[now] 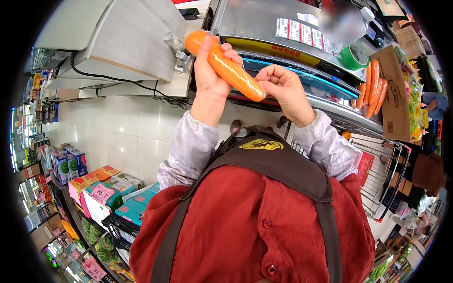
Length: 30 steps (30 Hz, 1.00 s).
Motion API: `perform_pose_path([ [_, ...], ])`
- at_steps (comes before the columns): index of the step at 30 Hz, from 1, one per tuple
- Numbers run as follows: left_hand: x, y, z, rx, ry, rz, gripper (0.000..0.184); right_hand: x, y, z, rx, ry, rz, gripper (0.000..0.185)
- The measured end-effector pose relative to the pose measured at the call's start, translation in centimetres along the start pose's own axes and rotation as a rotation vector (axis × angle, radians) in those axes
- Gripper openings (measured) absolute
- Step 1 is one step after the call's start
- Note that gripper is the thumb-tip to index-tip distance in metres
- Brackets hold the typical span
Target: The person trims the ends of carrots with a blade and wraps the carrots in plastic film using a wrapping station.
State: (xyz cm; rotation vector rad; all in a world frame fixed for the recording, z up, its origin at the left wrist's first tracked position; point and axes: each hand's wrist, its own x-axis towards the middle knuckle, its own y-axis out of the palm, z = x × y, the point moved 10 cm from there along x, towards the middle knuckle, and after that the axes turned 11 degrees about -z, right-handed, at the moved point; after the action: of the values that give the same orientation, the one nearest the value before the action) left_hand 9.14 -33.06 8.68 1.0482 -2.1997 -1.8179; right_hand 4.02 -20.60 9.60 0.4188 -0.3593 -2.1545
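Observation:
A large orange carrot [231, 68] in shiny clear wrap slants across the upper middle of the head view, its thick end up and to the left. My left hand [210, 73] is wrapped round its thicker part from below. At the thin end, my right hand [285, 92] is closed in a pinch, with thumb and forefinger at the tip of the wrap. What exactly those fingers grip is too small to tell. Beyond the hands lies a metal counter [250, 21] with price labels [302, 34] on it and a roll of green tape [354, 56] near its right side.
More wrapped carrots [373, 89] lie on the right beside a cardboard box [395, 94]. A wire shopping cart [377, 174] stands below them. At left are a pale cabinet [132, 37] with a black cable [113, 78] and boxed goods [106, 193] on a display.

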Motion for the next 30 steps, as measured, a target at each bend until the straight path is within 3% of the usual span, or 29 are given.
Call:
perform_pose_path([
  [1,-0.1,0.0,0.2,0.002,-0.004,-0.001,0.036,0.0,-0.4,0.3,0.002,0.000,-0.004,0.009],
  [3,-0.1,0.5,0.1,0.058,0.062,0.042,0.036,-0.3,-1.2,-1.0,-0.015,0.226,-0.028,0.014],
  [4,0.1,0.4,-0.2,0.081,0.100,0.040,0.037,-0.3,-1.7,-0.8,-0.066,0.199,-0.067,0.027],
  [5,0.1,0.4,-0.3,0.082,0.094,0.042,0.037,-0.3,-1.9,-0.7,-0.065,0.198,-0.073,0.027],
  [7,0.0,1.4,-1.0,0.066,0.132,0.126,0.038,-0.7,-2.5,-1.8,0.062,0.357,-0.102,0.038],
  [8,-0.2,1.8,-1.3,0.085,0.157,0.149,0.038,-1.1,-2.1,-2.9,0.064,0.469,-0.016,0.048],
  [11,-0.8,2.9,-1.7,0.150,0.206,0.240,0.040,-2.9,-0.1,-3.4,0.038,0.599,0.161,0.051],
  [13,-1.0,3.3,-1.7,0.128,0.171,0.301,0.038,-2.7,0.4,-3.2,0.016,0.539,0.143,0.049],
  [15,-2.0,4.5,-1.4,0.309,0.297,0.366,0.040,-2.0,-0.7,-3.3,-0.086,0.419,0.001,0.043],
  [17,-2.7,5.2,-0.4,0.454,0.365,0.383,0.052,-1.6,-0.9,-4.2,-0.115,0.380,-0.103,0.036],
  [19,-3.0,5.7,0.4,0.607,0.486,0.429,0.050,-0.3,-1.4,-6.0,-0.200,0.196,-0.074,0.033],
  [21,-3.3,6.0,0.8,0.692,0.576,0.319,0.046,-0.3,-1.8,-5.2,-0.479,-0.027,-0.141,0.031],
  [23,-2.5,5.1,2.1,0.615,0.529,0.180,0.045,-1.8,-1.5,-1.1,-0.534,-0.296,-0.275,0.030],
  [26,-1.7,3.5,4.9,0.681,0.498,0.050,0.044,-2.6,-3.1,-1.0,-0.655,-0.235,-0.367,0.031],
  [30,-0.8,3.0,10.1,0.643,0.308,0.052,0.024,-5.3,-6.3,-0.1,-0.716,-0.304,-0.594,0.036],
])
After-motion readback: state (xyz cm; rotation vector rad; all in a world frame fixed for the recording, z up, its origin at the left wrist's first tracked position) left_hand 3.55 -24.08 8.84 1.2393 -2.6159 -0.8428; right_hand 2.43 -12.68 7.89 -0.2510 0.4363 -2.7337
